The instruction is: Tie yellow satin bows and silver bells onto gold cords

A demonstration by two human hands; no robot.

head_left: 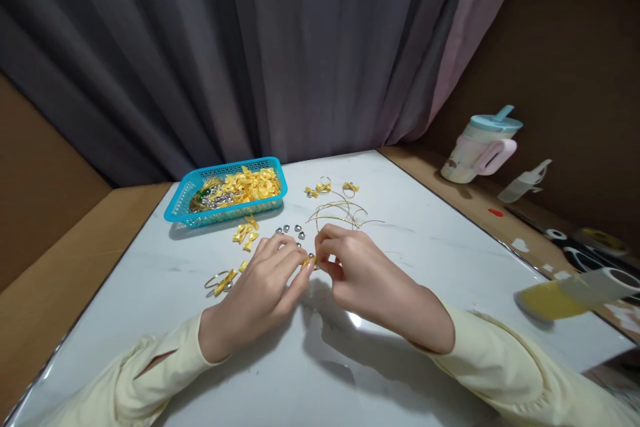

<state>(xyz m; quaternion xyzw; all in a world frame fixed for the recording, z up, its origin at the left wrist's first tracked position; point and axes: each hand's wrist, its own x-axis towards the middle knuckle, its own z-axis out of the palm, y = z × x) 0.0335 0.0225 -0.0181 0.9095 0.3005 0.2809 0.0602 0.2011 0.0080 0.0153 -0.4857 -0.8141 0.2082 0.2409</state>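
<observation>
My left hand (267, 280) is closed, thumb and fingers pinching a small yellow ribbon bow (307, 262) with a silver bead (311, 255) at it. Right beside the bow, my right hand (353, 267) is closed in a pinch; what lies between its fingertips is hidden. Several silver heart-shaped beads (301, 235) lie just beyond my fingers. Loose yellow bows (242, 233) are scattered to the left of them. A wire ring with a bow (225, 281) rests left of my left hand. Thin gold wires (345, 207) lie beyond my right hand.
A blue basket (173, 210) of yellow bows, beads and wire stands at the back left of the white table (440, 240). Bows with rings (351, 187) lie at the back. On the right are a lidded cup (465, 153), a small bottle (523, 183) and a yellowish tube (560, 300).
</observation>
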